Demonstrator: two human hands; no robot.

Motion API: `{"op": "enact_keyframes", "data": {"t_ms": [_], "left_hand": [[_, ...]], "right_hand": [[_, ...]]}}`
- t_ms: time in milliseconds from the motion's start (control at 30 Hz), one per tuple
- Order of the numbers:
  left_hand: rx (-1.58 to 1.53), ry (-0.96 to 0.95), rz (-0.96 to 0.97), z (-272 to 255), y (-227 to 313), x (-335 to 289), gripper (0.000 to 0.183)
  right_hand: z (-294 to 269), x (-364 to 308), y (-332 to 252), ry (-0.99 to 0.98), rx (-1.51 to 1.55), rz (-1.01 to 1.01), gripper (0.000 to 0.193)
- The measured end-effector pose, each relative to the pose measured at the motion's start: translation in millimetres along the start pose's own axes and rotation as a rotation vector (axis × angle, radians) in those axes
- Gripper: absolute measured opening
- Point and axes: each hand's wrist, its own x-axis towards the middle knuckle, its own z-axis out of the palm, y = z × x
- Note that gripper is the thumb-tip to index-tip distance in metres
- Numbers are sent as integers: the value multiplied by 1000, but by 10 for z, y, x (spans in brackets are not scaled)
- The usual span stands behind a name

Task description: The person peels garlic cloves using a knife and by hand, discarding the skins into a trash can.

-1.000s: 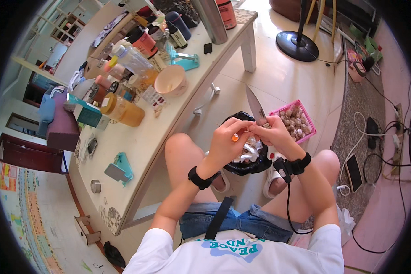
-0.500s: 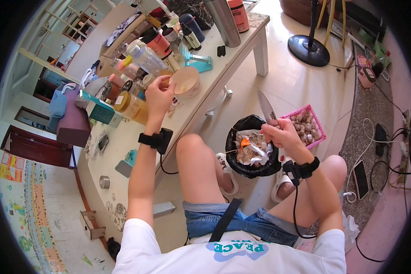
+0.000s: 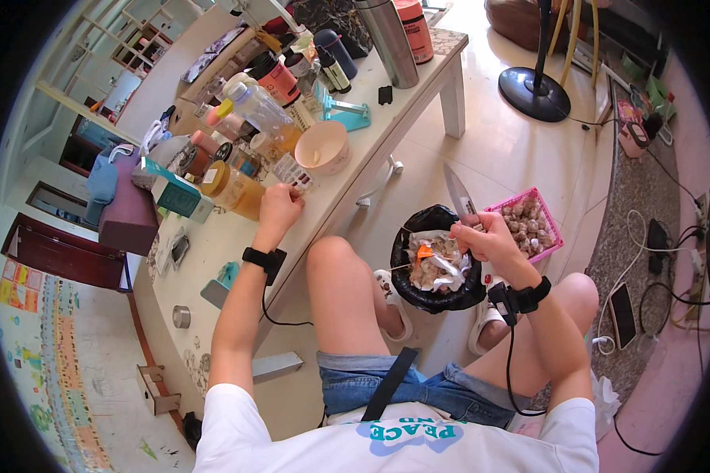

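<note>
A kitchen knife (image 3: 457,193) was gripped in the right hand (image 3: 487,236), blade pointing up, above a black-lined waste bin (image 3: 434,264) full of peelings between the feet. A pink basket (image 3: 531,223) of brown nuts was set just beside the bin. The left hand (image 3: 278,206) was loosely curled on the cream table (image 3: 213,244), beside an orange jar (image 3: 233,188) and near a peach bowl (image 3: 322,147); whether anything was pinched in it could not be told.

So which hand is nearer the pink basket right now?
Right. The right hand, holding a knife, is just left of the pink basket, over the black bin. The left hand is far off at the table.
</note>
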Motion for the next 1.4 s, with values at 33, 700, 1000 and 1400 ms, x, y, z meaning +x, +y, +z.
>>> {"op": "enact_keyframes", "data": {"t_ms": [33,700,1000,1400], "left_hand": [[-4,17,22,18,-17,-1,13],[-1389,-498,-221,-1115,1589,-853,17],[-1940,-649,-493,235,2185,-943,28],[-1723,-490,-256,847,1926,-730,18]], "right_hand": [[-3,4,5,2,-1,0,18],[-116,8,-74,187,-156,-180,30],[-152,106,48,275,-226,-319,27],[-28,176,97,206,-742,-495,25]]}}
